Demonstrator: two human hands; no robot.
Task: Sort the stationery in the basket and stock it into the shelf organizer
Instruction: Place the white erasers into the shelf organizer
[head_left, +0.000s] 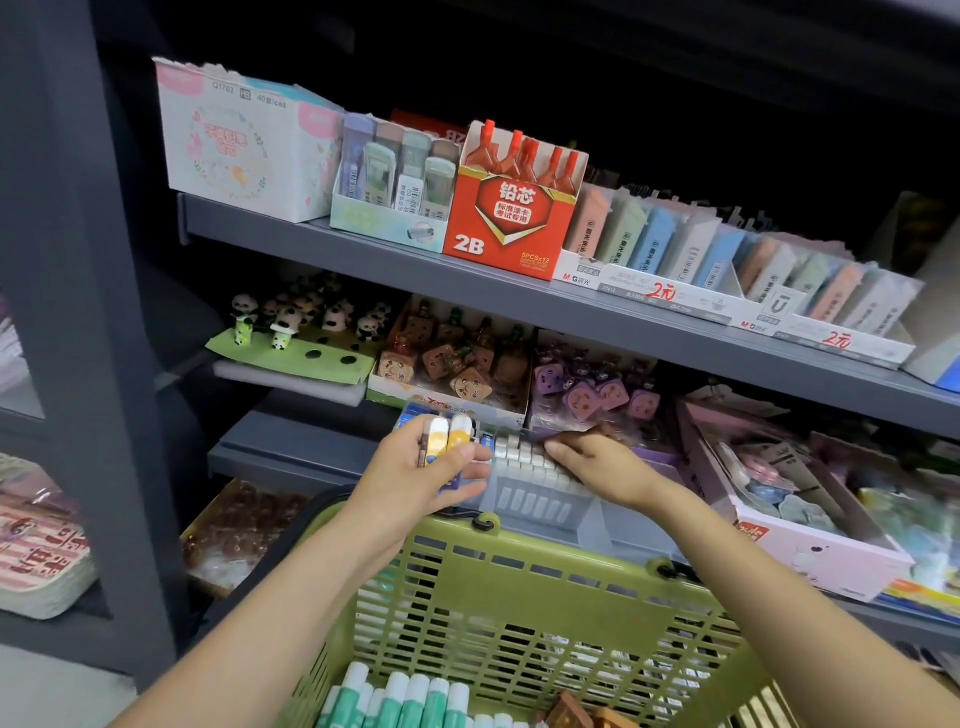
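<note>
Glue sticks (441, 441) — small cylinders with white and yellow caps and printed labels — sit bunched in the person's left hand (431, 467), whose fingers and thumb curl round them just above the clear plastic shelf organizer (540, 499) on the middle tier of a grey metal shelving unit (363, 249). The right hand (592, 457) reaches to the organizer's far side, fingers fairly straight and laid on a row of small white-capped items (519, 452) packed in one compartment; it grips nothing that can be made out. The organizer's front wall is translucent, ribbed with pale rectangular slots.

Below both forearms a lime-green plastic basket (519, 613) with a slotted lattice wall and black handle hinges fills the foreground. At its bottom lie more glue sticks with teal bodies and white caps (410, 696), side by side, and beside them a few brown, blocky items (576, 714), partly cut off by the frame's edge.

On the top tier stand cardboard display cartons: a pastel floral box (244, 145), a tray of pencil-lead cases (395, 182), a glossy red 2B lead-refill box (509, 223) and a long tray of pastel erasers (727, 260). The middle tier holds panda figurines (291, 317) on a green card — and brown (447, 358) and purple (592, 389) square novelty items in open boxes behind the organizer.
</note>
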